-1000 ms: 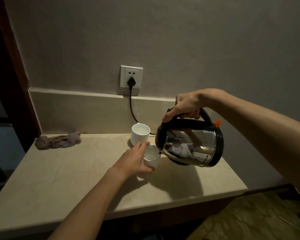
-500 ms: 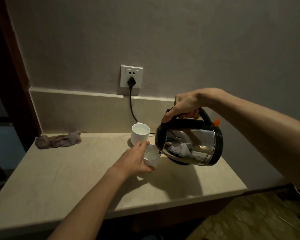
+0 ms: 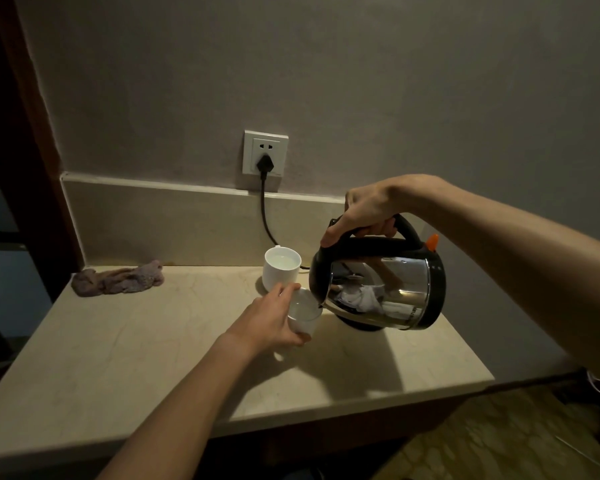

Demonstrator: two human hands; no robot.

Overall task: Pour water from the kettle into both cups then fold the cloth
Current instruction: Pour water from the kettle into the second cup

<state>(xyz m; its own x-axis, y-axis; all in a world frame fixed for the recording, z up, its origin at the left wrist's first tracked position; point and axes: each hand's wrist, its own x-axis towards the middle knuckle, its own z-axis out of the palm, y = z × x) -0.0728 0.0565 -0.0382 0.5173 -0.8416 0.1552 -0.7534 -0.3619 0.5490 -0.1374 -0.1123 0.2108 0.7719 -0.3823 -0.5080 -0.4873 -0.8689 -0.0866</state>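
The right hand [image 3: 368,211] has its fingers wrapped round the handle of the likely heavy steel kettle [image 3: 378,285], while left hand [image 3: 274,320] fingers clasp the small, fragile cup [image 3: 305,313].

Dim room. Grey plaster wall [image 3: 361,81] at 12 o'clock, white socket [image 3: 265,153] with black plug. Beige stone counter [image 3: 153,358] below. Dark doorframe [image 3: 21,133] at 9 o'clock; possibly patterned floor [image 3: 499,445] at 5.

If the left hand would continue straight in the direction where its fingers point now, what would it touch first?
The left hand, already wrapped around the near cup, points up and to the right. Straight on, it would probably push that cup against the kettle spout just beyond, though depth is hard to judge.
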